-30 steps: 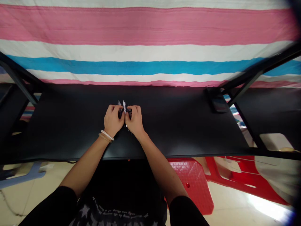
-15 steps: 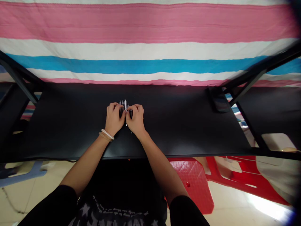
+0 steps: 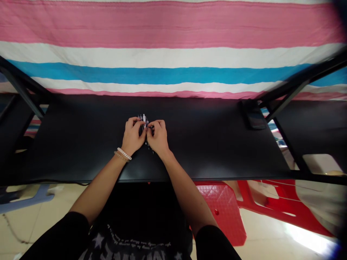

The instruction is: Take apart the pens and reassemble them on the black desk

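A small bunch of pens, one with a white end and the others dark, lies on the black table. From the left, my left hand curls its fingers and thumb around the bunch. My right hand presses in from the other side, fingers bent against the pens. Both thumbs almost meet in the middle. Pen tips poke out below between the hands, and much of each pen is hidden by my fingers.
A dark phone-like object lies at the table's right end. Black metal braces rise on both sides. Striped cloth hangs behind the table. A red plastic stool stands below the front edge.
Both hands have shifted very slightly right and the pens are pressed closer together. The white-ended pen sits lower between the fingers, its neighbours nearer to it.
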`<state>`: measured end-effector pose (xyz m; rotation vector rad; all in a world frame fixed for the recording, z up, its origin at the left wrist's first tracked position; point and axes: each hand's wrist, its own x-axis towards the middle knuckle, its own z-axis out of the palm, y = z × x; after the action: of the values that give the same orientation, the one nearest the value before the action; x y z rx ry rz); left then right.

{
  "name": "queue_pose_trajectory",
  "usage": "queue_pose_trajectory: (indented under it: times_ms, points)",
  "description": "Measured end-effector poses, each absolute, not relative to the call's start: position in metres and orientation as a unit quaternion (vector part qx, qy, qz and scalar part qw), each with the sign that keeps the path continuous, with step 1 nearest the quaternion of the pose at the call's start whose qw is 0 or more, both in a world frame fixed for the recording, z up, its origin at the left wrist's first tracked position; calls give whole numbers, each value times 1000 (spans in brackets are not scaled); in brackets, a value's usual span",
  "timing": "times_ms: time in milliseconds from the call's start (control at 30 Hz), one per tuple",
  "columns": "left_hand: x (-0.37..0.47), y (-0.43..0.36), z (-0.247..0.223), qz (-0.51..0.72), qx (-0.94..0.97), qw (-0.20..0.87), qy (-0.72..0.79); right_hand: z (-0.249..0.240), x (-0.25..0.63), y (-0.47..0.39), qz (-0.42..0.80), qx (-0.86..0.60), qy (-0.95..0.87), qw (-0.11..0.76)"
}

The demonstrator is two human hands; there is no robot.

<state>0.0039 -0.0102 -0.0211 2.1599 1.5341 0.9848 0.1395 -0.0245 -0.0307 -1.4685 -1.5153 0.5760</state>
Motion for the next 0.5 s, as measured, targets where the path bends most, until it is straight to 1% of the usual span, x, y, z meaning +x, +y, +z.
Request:
queue_pose_trajectory:
  times_ms: [267, 500]
  points:
    - [4, -10, -19, 355, 738, 190, 542, -29, 139, -24, 236, -599, -612, 459]
    - [4, -9, -18, 355, 737, 191, 543, -29, 139, -25, 229, -597, -614, 464]
